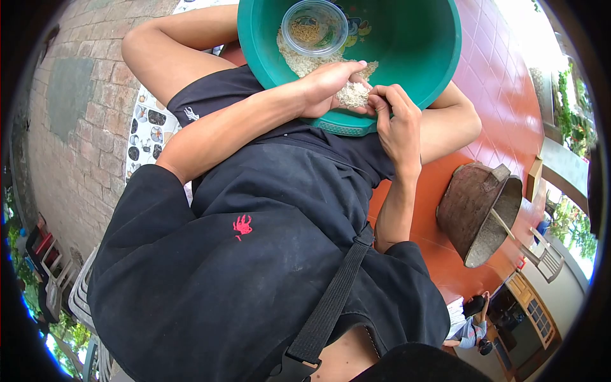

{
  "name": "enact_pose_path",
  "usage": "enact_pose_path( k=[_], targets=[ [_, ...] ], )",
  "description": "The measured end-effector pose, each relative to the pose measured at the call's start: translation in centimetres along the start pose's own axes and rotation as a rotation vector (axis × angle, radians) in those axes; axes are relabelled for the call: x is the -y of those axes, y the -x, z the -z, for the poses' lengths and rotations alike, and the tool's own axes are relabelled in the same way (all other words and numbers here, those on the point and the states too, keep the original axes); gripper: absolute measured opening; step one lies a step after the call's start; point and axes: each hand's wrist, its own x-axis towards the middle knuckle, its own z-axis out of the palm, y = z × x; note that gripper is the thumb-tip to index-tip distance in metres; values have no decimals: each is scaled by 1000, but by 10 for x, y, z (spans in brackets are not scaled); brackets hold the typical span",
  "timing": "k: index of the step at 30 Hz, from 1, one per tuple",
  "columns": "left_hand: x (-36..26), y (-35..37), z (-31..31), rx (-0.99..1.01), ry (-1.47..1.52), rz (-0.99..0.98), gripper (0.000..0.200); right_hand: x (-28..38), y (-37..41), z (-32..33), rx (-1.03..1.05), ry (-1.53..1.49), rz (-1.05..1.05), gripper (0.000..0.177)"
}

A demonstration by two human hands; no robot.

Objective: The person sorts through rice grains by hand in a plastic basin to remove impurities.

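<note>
- black shirt (254,274) with a small red mark (242,225) fills the spot closest to the camera, and a black strap (331,299) runs across it.
- left hand (331,86) is cupped, palm up. its grip holds a little heap of rice (353,95).
- right hand (398,121) is just beside the left one. its grip is narrow, with bent fingers (382,99) close together and their tips touching the heap. i cannot tell if a grain is pinched between them.
- both hands sit at the near rim of a green bowl (439,70). the bowl rests on the person's lap, right behind the grip.
- more loose rice (296,60) lies in the bowl, just past the left hand.
- a round clear tub (315,28) sits on that rice, a bit farther from the grip. it has yellowish grains inside.
- a rusty old pot (484,210) lies tipped on the red tile floor (509,114), well away from the right hand, on its outer side. a stick pokes out of it.
- a mat with pictures (143,127) lies on the brick ground (76,127), well away on the left hand's side, past the knee.
- another person (468,325) is far off, beyond the pot.
</note>
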Motion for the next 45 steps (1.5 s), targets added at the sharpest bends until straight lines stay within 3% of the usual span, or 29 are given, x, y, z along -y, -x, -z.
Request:
enact_pose_path(
  k=[6,8,11,14,18,31,33,38,45],
  targets=[
    [1,1,-3,-81,-9,0,40,13,-14,-1,33,-71,77,11],
    [-5,12,-10,2,-82,-70,34,27,-31,-3,-63,79,331,12],
    [-7,15,-13,-81,-122,-52,34,47,-58,-12,-192,70,436,15],
    [-9,15,-16,-40,-81,-45,36,42,-90,-26,-251,87,539,18],
    [-9,16,-15,4,-50,-96,34,42,-101,-37,-241,-179,460,19],
    [-4,1,-2,43,-11,-58,39,21,-80,-15,-286,-73,381,8],
    [-6,1,0,23,-19,62,34,13,-67,-12,-262,-131,213,8],
    [-2,5,-10,-43,-21,-64,34,-8,-39,-15,-30,-102,219,11],
    [-3,3,-5,-38,16,-29,38,-18,-17,-8,-8,-74,236,14]
  ],
)
